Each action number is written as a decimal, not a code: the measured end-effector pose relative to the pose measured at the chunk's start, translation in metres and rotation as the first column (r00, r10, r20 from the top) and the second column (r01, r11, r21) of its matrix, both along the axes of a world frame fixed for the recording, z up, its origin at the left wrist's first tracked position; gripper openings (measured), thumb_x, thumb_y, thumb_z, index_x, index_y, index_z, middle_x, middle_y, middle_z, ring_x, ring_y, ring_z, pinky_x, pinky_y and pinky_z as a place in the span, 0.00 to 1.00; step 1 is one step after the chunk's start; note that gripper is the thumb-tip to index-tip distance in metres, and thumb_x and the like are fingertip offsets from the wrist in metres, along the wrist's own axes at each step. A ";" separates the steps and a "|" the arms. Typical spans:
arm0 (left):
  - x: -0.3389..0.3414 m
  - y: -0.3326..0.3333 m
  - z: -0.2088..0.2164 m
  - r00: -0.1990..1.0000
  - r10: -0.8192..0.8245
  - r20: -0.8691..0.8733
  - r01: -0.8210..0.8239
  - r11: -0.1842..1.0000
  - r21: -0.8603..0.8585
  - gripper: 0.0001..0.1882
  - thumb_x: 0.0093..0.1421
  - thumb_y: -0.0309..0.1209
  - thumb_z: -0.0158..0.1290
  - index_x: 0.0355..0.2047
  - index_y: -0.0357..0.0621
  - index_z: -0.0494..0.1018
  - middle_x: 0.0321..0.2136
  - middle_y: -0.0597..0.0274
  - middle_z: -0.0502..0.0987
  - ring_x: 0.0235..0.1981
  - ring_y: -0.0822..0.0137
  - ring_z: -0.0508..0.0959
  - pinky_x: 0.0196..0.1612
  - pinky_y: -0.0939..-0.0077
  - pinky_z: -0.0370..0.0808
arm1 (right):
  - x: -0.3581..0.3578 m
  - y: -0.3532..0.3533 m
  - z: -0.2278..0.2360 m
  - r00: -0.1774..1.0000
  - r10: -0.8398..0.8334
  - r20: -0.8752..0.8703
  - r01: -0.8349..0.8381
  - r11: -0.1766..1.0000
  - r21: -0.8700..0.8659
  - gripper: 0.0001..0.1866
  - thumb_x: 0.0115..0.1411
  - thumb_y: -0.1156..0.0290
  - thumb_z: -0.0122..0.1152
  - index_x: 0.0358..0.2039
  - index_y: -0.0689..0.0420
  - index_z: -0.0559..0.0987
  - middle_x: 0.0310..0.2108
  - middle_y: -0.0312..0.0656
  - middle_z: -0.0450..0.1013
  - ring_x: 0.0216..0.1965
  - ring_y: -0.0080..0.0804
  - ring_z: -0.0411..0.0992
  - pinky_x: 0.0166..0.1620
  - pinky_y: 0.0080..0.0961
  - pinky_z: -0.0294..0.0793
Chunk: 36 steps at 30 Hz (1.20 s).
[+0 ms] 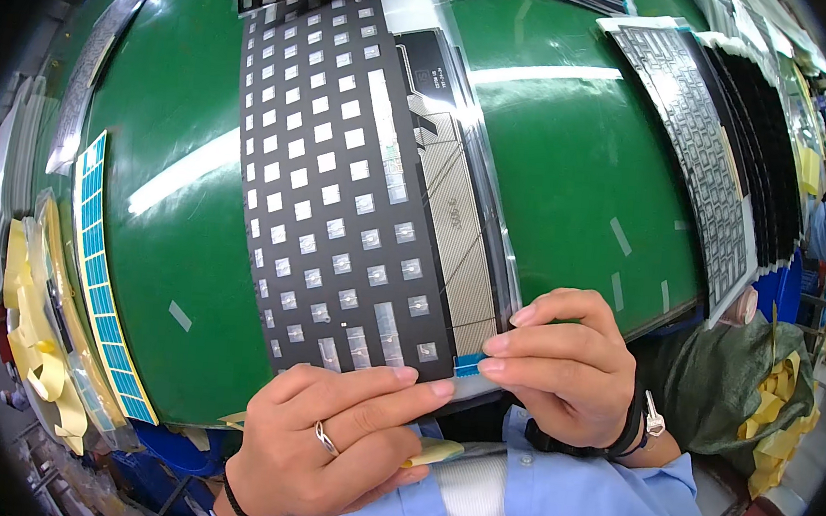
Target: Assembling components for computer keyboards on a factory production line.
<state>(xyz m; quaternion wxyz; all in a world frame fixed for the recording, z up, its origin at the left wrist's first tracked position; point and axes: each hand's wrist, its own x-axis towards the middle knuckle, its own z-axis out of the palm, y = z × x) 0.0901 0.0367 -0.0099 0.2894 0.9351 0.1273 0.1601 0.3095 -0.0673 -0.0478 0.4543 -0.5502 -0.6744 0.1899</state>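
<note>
Flat black keyboard sheet point(345, 248), blue strip point(468, 361) beside

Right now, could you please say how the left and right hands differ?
The left hand wears a ring; the right hand shows none. The left hand is at the near end of the black sheet, the right hand at the blue tab. Both have dark wristbands.

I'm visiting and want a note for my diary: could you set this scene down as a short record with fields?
Surface: shiny green table
Middle: long black sheet with rows of pale windows
Left hand: ringed, fingertips at the sheet's near edge
Right hand: fingertips at a small blue strip
Left side: yellow-edged card bearing blue rectangles
Right side: keyboard-patterned sheet beside stacked black sheets
</note>
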 end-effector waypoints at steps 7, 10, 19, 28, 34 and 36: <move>0.000 -0.001 0.002 1.000 0.005 -0.019 -0.005 1.000 0.010 0.14 0.58 0.42 0.54 0.20 0.51 0.70 0.39 0.66 0.82 0.40 0.64 0.79 0.28 0.74 0.67 | 0.000 0.000 -0.001 0.999 -0.003 0.032 0.002 1.000 0.008 0.14 0.44 0.80 0.67 0.35 0.57 0.83 0.40 0.36 0.77 0.41 0.36 0.71 0.43 0.27 0.73; 0.006 -0.005 0.003 0.999 0.013 -0.036 -0.011 0.998 0.061 0.12 0.55 0.40 0.56 0.20 0.50 0.69 0.42 0.65 0.81 0.39 0.63 0.78 0.29 0.73 0.68 | -0.002 0.001 0.000 0.995 -0.024 0.102 0.020 0.999 0.038 0.13 0.44 0.79 0.66 0.34 0.57 0.83 0.39 0.36 0.77 0.41 0.36 0.72 0.43 0.28 0.73; 0.008 -0.002 0.008 0.995 0.012 -0.099 -0.010 1.000 0.018 0.11 0.50 0.37 0.58 0.20 0.47 0.69 0.44 0.62 0.80 0.36 0.61 0.75 0.35 0.71 0.70 | 0.019 -0.002 0.020 1.000 -0.011 0.000 0.011 0.982 -0.190 0.11 0.44 0.80 0.63 0.31 0.56 0.78 0.34 0.38 0.69 0.42 0.40 0.70 0.47 0.37 0.69; 0.009 0.001 0.007 0.997 0.006 -0.081 -0.008 1.000 -0.026 0.12 0.54 0.36 0.56 0.19 0.45 0.69 0.43 0.60 0.80 0.35 0.60 0.75 0.37 0.71 0.71 | 0.019 0.012 0.007 0.999 0.005 0.050 0.003 0.989 -0.149 0.19 0.45 0.68 0.72 0.41 0.49 0.82 0.54 0.46 0.68 0.55 0.51 0.65 0.56 0.42 0.64; 0.009 -0.003 0.005 0.996 0.037 -0.082 -0.035 0.999 0.023 0.12 0.49 0.38 0.59 0.19 0.48 0.68 0.45 0.67 0.80 0.37 0.65 0.75 0.32 0.74 0.69 | 0.005 0.003 0.019 0.996 -0.066 0.056 0.074 0.985 -0.158 0.12 0.44 0.76 0.70 0.32 0.54 0.81 0.43 0.42 0.72 0.47 0.44 0.68 0.48 0.36 0.69; 0.009 -0.007 0.006 0.994 0.065 -0.087 -0.061 0.997 0.045 0.13 0.45 0.38 0.61 0.19 0.50 0.67 0.47 0.74 0.79 0.38 0.69 0.75 0.30 0.77 0.67 | 0.000 0.004 0.025 0.995 -0.098 0.032 0.103 0.971 -0.218 0.09 0.45 0.80 0.67 0.29 0.57 0.77 0.34 0.41 0.69 0.38 0.39 0.67 0.40 0.32 0.68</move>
